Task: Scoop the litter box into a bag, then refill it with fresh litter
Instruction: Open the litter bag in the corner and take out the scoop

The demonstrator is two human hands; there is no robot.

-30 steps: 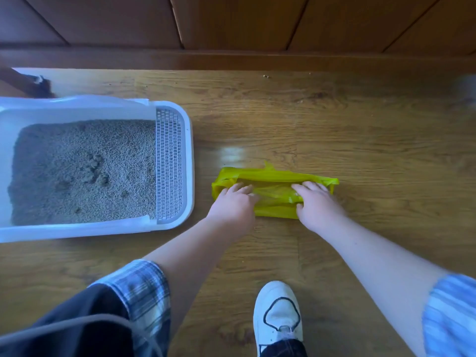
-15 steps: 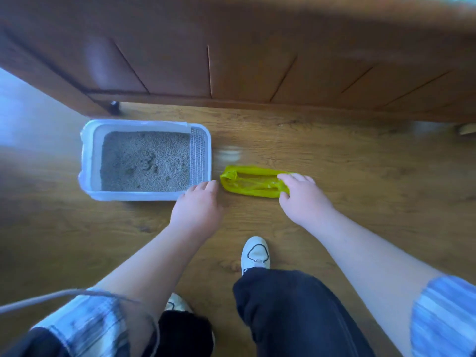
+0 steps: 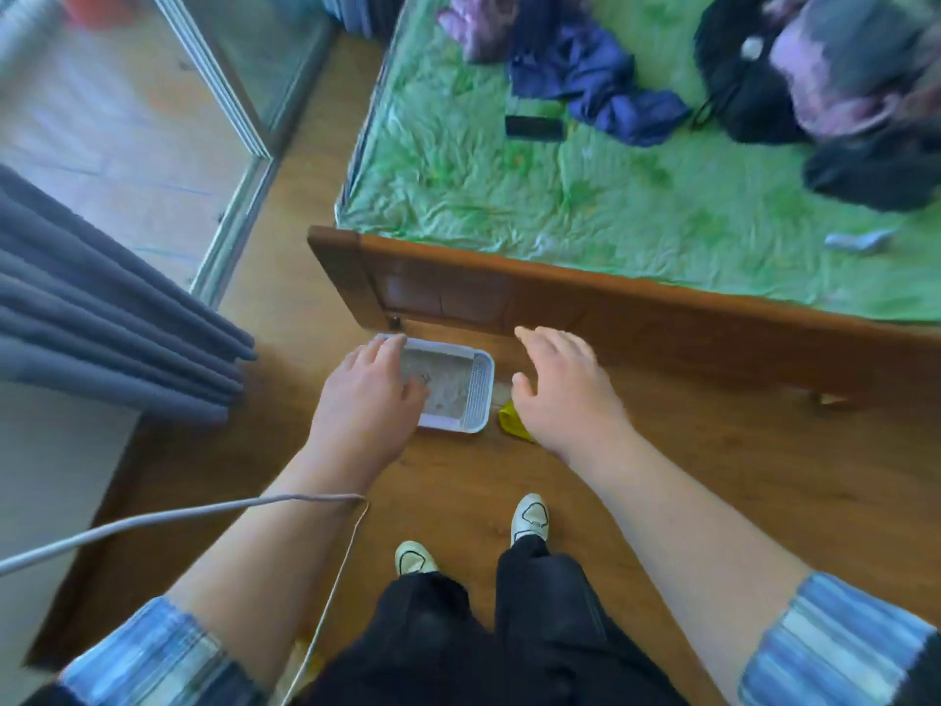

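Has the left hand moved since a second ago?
Yes. The left hand was on the bag, right of the litter box; now it shows over the box's left end, so it went left across the box.

Bedroom in a home, def. Big bed [image 3: 509, 196] w/ crumpled green sheet & wooden footboard [image 3: 636, 318], clothes [image 3: 585, 79] dumped on top in a heap. Grey curtain [image 3: 102, 308] on the left by a sliding glass door [image 3: 254, 53], pale floor beyond it. Wood-plank floor [image 3: 738, 476] in here, and a cat's litter box [image 3: 481, 389] parked at the foot of the bed.
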